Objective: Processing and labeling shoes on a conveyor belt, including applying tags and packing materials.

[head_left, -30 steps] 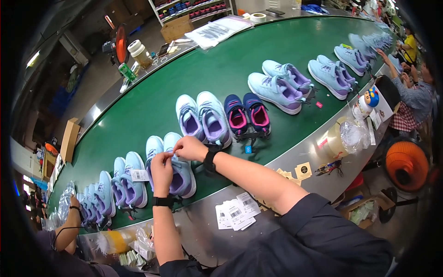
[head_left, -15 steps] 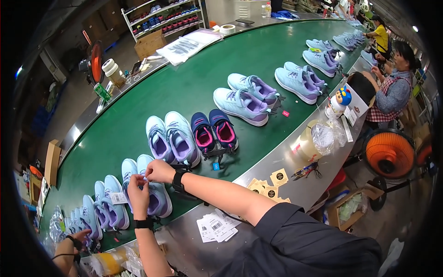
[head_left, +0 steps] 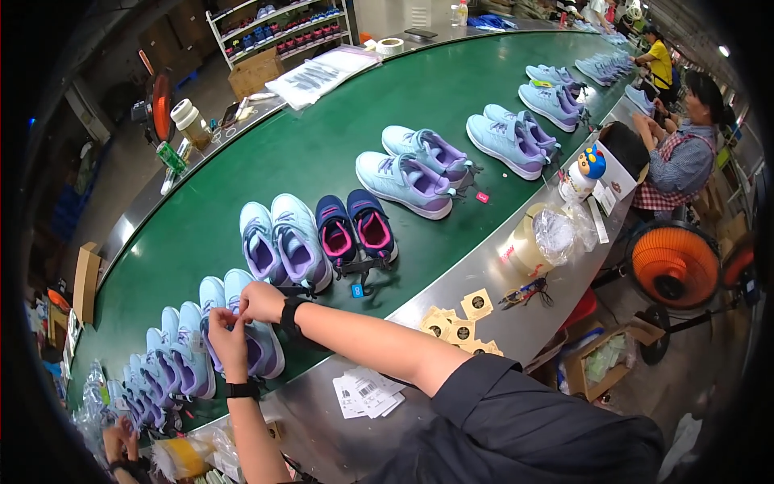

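At the near edge of a green conveyor belt [head_left: 435, 73], my two hands meet over a pair of light-blue sneakers [head_left: 272, 356] with lilac linings. My left hand [head_left: 229, 342] pinches at the laces, fingers closed. Its fingertips almost touch those of my right hand [head_left: 264, 304], which is also pinched. Whatever lies between them is too small to make out. To the right stand another light-blue pair [head_left: 295, 222] and a navy pair with pink linings [head_left: 332, 211], with a blue tag [head_left: 358, 290] beside it.
White printed tags [head_left: 367, 393] and beige cards [head_left: 463, 331] lie on the metal ledge. Farther right are a tape roll [head_left: 528, 248], a figurine bottle [head_left: 582, 177] and an orange fan [head_left: 674, 264]. Another person's hands [head_left: 119, 440] are at lower left; a co-worker [head_left: 685, 157] stands at right.
The shoes have shifted left in view, as have my hands, still pinched together over the same pair. The other person's hand at lower left has drawn down away from the shoes.
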